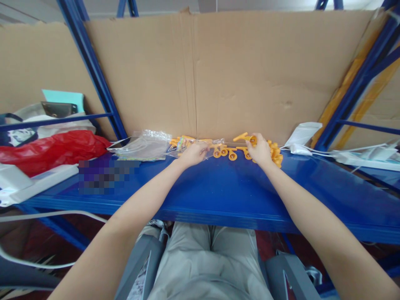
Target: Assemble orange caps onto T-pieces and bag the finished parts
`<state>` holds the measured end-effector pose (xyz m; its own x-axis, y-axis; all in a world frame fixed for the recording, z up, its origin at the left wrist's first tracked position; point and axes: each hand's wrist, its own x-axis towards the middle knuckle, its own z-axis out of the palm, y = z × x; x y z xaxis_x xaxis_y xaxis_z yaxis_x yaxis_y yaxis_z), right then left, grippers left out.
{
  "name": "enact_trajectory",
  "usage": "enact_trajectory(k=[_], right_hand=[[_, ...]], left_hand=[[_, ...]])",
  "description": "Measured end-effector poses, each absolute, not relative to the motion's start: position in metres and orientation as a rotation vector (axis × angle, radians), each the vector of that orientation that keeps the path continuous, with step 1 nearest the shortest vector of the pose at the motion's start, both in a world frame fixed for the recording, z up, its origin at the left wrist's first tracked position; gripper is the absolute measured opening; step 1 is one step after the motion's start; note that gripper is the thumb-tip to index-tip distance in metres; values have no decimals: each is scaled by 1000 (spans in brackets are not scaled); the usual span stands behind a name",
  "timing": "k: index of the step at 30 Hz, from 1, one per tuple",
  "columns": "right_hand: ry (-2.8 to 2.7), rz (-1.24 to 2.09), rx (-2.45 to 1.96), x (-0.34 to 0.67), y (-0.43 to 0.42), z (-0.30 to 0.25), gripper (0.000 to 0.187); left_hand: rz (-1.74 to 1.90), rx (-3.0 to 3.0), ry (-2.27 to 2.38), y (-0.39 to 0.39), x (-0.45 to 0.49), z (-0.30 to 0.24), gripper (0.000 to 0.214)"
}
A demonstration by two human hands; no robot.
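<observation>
While loose yellow pieces (232, 156) remain at right, others (182, 144) seem bagged; left grip (196, 153) pinches clear bag (207, 156), right grip (261, 151) one piece (245, 137).

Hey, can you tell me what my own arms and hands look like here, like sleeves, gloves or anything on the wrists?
Your left hand and right hand are both bare, with no gloves. No sleeve shows on either forearm, and I see no watch, bracelet, cable or marking. Rings are too small to tell.
</observation>
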<state>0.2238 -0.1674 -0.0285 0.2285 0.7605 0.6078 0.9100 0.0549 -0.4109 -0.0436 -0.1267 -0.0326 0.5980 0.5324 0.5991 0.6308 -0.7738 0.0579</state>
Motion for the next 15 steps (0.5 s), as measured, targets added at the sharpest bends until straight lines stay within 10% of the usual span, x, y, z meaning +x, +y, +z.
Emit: enact_trajectory(k=[15], right_hand=[[-1965, 84, -1203, 202, -172, -34, 50]], left_hand=[[-937, -2658, -883, -130, -40, -33, 23]])
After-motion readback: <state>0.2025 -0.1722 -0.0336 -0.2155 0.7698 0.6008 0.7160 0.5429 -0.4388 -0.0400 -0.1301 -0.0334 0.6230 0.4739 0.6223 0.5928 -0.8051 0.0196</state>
